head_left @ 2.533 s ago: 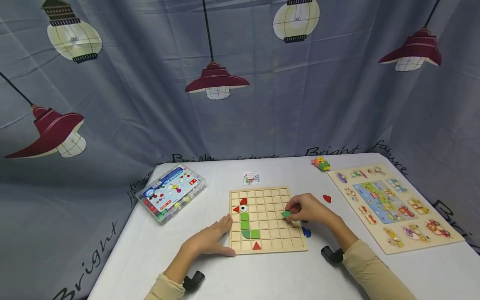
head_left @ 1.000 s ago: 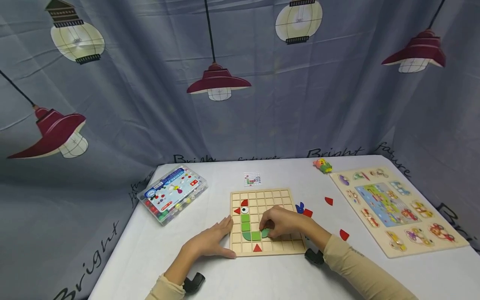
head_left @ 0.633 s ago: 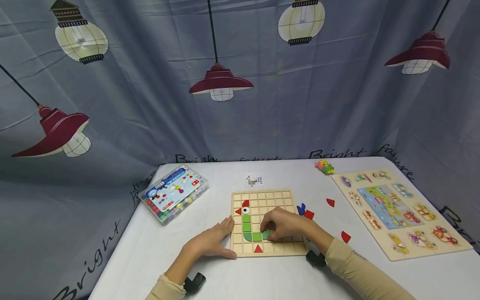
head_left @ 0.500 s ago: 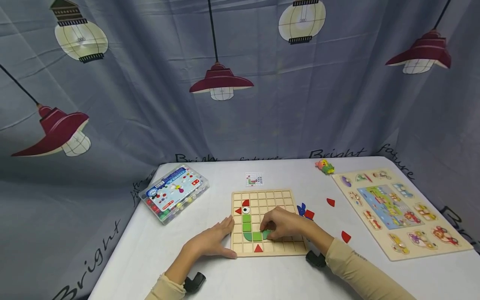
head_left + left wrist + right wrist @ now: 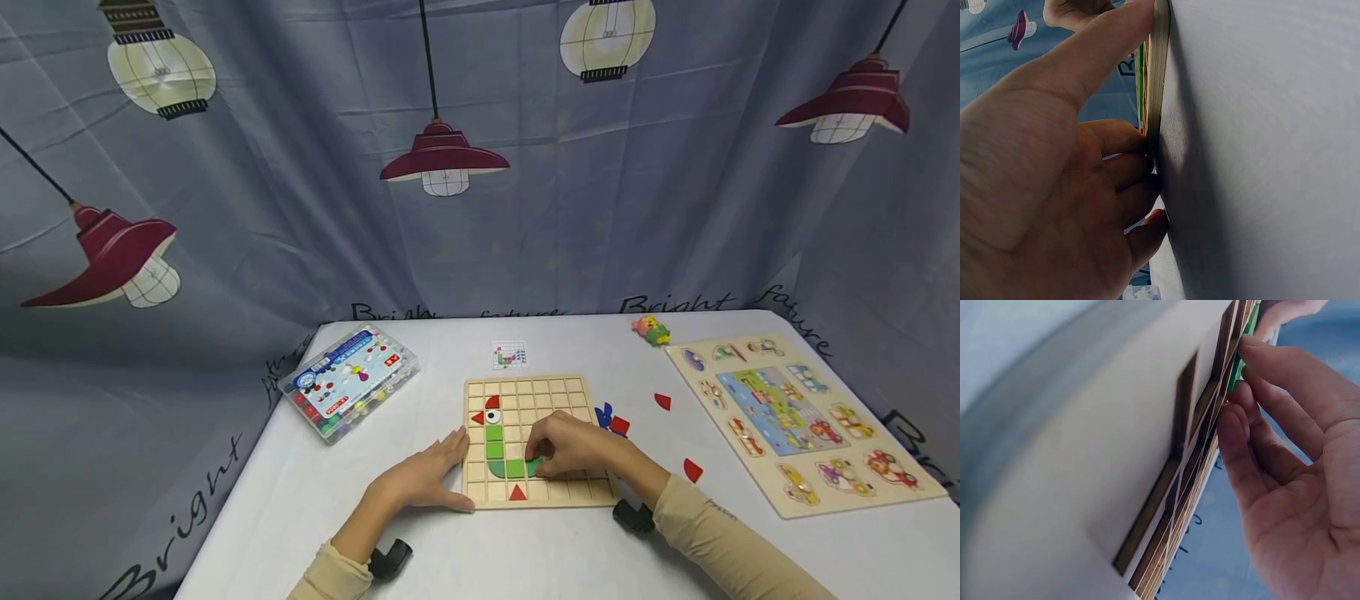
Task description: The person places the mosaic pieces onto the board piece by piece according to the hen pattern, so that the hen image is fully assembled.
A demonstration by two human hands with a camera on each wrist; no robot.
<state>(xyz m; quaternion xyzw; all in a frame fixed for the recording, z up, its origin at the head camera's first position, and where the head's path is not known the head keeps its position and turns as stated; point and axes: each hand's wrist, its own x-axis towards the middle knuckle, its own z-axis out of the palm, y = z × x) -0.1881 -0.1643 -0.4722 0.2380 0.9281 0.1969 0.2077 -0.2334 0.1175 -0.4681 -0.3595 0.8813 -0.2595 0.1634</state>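
A wooden grid board point(image 5: 558, 496) lies flat on the table. On its left part, red, white-and-black and green tiles form a bird-like figure, with light green squares point(image 5: 494, 450) and a red triangle point(image 5: 517, 492) below. My right hand point(image 5: 566, 442) pinches a dark green rounded tile point(image 5: 533, 467) in the cell right of the lower green square; the fingers partly cover it. In the right wrist view, thumb and fingertips meet at the green tile point(image 5: 1235, 374) on the board's face. My left hand point(image 5: 423, 475) rests against the board's left edge, thumb at the near corner point(image 5: 1147, 12).
A picture card point(image 5: 510, 355) lies behind the board. Right of it are blue and red tiles point(image 5: 619, 426) and red quarter-round tiles point(image 5: 693, 471). A clear box of pieces point(image 5: 348, 383) stands left, a picture puzzle board point(image 5: 795, 492) right, a small toy point(image 5: 651, 330) at the back.
My right hand has carried the dark green tile leftward from the board's right side to the cell beside the lower green square, then stayed there. My left hand has kept its place at the board.
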